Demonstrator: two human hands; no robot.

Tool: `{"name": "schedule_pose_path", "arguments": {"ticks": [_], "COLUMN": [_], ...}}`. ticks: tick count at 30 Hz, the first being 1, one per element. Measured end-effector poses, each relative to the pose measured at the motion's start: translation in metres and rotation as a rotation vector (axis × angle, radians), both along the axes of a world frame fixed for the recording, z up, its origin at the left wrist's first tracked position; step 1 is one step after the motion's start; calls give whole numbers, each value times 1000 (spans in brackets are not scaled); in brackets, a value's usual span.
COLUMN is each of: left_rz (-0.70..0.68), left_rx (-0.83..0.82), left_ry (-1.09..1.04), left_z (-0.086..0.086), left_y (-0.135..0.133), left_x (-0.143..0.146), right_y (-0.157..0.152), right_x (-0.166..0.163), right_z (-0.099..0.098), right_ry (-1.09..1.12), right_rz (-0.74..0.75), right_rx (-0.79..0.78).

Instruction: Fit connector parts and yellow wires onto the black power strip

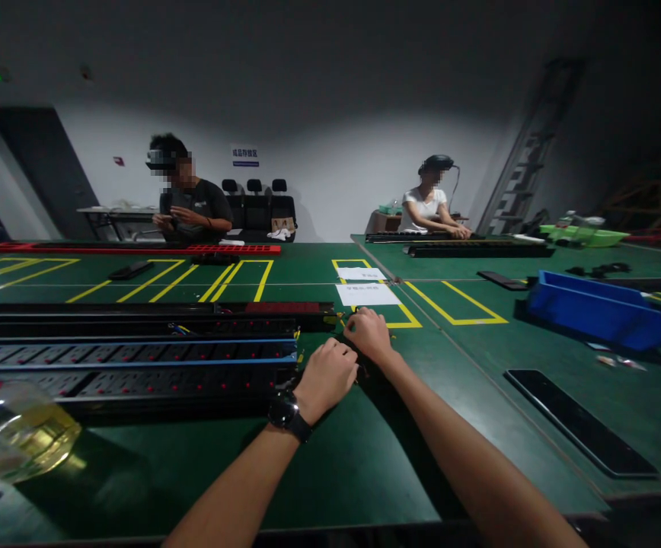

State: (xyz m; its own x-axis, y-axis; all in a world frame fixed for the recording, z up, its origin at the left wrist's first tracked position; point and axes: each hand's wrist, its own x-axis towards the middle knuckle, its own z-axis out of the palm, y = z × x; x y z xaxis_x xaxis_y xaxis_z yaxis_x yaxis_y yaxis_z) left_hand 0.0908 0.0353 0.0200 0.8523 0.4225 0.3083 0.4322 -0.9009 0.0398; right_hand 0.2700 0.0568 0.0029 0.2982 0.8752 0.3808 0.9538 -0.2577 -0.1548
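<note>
My left hand [327,374], with a black watch [285,411] on its wrist, is closed, its fingers curled down just past the right ends of the long black rails. Just beyond it and to the right, my right hand [369,335] is closed too, its fingertips bent toward the end of the farthest black rail [273,323]. Small yellow and dark bits, perhaps wires, show near the fingers; what either hand pinches is hidden. The nearer black rails [193,384] carry rows of red dots and blue edge strips [136,373].
A bottle of yellow liquid [39,434] stands at the near left. White paper sheets [368,294] lie beyond my hands. To the right are a blue bin [598,312] and a dark flat phone-like slab [576,418]. Two people [202,205] work across the green table [467,365].
</note>
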Motion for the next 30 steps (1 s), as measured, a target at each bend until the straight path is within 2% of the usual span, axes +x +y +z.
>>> {"name": "schedule_pose_path", "arguments": {"ticks": [5,7,10,12,14,18,22,28,30], "left_rz": [-69,-125,-202,-227,-232,-177,-109,26,92], "left_rx": [1,-21,-45,-35,-6,54,-23,-320,-361], "left_ry": [10,-5,-49,-78,-90,-39,-42,-195,-220], "left_z": [-1,-3,-5,-3,3,24,37,25,19], "left_y": [-3,-7,-14,-16,-16,-14,-27,-73,-80], "left_x": [4,6,9,8,7,5,-3,-46,-64], "right_y": [-7,-13,-29,-47,-68,-109,-140,-175,-182], "right_x": [39,55,69,72,71,67,62,40,33], "right_z": [19,32,45,44,35,3,-23,-49,-55], "right_ry": [394,485,467,386,301,212,218,272,283], "right_rz": [164,172,120,67,32,-10,-19,-65,-54], "right_rx": [38,77,130,128,126,93,87,187,206]}}
